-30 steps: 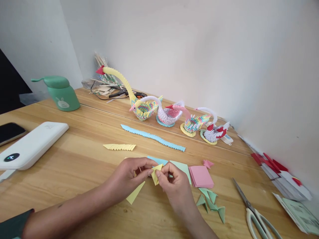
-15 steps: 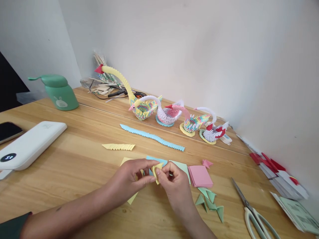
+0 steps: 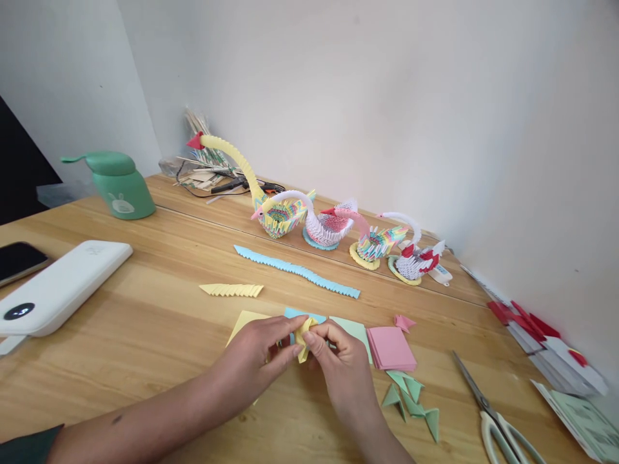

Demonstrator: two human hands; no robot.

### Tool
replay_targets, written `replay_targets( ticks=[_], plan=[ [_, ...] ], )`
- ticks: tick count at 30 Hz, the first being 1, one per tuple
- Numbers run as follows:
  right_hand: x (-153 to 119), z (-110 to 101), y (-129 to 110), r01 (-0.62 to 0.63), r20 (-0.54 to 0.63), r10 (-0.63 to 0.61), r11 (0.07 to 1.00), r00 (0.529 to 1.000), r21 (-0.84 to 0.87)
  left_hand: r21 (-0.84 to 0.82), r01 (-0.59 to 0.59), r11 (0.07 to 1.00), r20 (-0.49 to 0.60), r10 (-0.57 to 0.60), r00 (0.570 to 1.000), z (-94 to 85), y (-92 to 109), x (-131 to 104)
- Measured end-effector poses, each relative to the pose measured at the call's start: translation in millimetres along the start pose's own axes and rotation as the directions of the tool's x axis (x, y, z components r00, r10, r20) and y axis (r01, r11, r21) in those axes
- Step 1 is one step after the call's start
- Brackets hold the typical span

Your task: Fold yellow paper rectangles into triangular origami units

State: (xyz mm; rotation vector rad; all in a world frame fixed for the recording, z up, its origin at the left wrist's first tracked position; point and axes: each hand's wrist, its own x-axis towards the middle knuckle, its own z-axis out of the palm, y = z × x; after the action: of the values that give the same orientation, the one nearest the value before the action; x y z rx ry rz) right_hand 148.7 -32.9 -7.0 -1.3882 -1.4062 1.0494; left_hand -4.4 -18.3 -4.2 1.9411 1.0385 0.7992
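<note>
Head view. Containers: the green bottle [image 3: 123, 190] stands at the far left of the table [image 3: 159, 361] with its cap on; its contents are hidden. Along the back stand paper swans with hollow, bowl-shaped bodies, among them a yellow-necked swan [image 3: 236, 154] and a white-and-pink swan [image 3: 322, 230]; their folded-paper inner walls are visible.

The working piece, a yellow paper piece [image 3: 304, 338], is held off the table between the hands. The right grip [image 3: 345, 357] pinches it between thumb and forefinger on its right side. The left grip [image 3: 258, 348] is narrow, forefinger at the upper edge and thumb at the lower left. The fingers cover much of the piece, so the lie of its layers cannot be fully confirmed. Beyond the hands lie a blue sheet [image 3: 296, 313] and a pale green sheet [image 3: 356, 332]; a pink stack [image 3: 391, 348] is to the right.

Compared with one second earlier, the piece has gone from a flat triangle to a curled form. More of the yellow sheet [image 3: 242, 324] beyond the left grip is exposed; its near end is now mostly covered.
</note>
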Motion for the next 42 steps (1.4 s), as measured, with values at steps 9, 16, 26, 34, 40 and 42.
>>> replay_targets(
  ticks=[9, 16, 26, 34, 40, 42],
  plan=[
    [-2, 0, -7, -0.012, 0.053, 0.008, 0.998, 0.999, 0.068, -0.003, -0.008, 1.0, -0.009, 0.008, 1.0, 0.7, -4, -1],
    [-2, 1, -6, 0.016, 0.01, -0.016, 1.0, 1.0, 0.0, 0.0, -0.014, 1.0, -0.024, 0.014, 1.0, 1.7, -7, 0],
    [-4, 4, -2, 0.031, -0.037, -0.033, 0.998, 0.999, -0.052, -0.228, 0.166, 0.959, -0.015, -0.174, 0.985, 2.9, -4, -1],
    [-6, 8, -5, 0.12, -0.065, -0.129, 0.984, 0.989, -0.132, -0.313, 0.16, 0.936, 0.007, -0.166, 0.986, -1.1, -1, -1],
    [-6, -6, -14, 0.103, -0.117, -0.116, 0.989, 0.986, -0.108, -0.532, 0.224, 0.817, 0.127, -0.185, 0.975, -7.7, -2, 0],
    [-5, -9, -15, 0.053, -0.128, -0.058, 0.998, 0.99, -0.041, -0.567, 0.247, 0.785, 0.155, -0.193, 0.969, -8.6, -2, 1]
  ],
)
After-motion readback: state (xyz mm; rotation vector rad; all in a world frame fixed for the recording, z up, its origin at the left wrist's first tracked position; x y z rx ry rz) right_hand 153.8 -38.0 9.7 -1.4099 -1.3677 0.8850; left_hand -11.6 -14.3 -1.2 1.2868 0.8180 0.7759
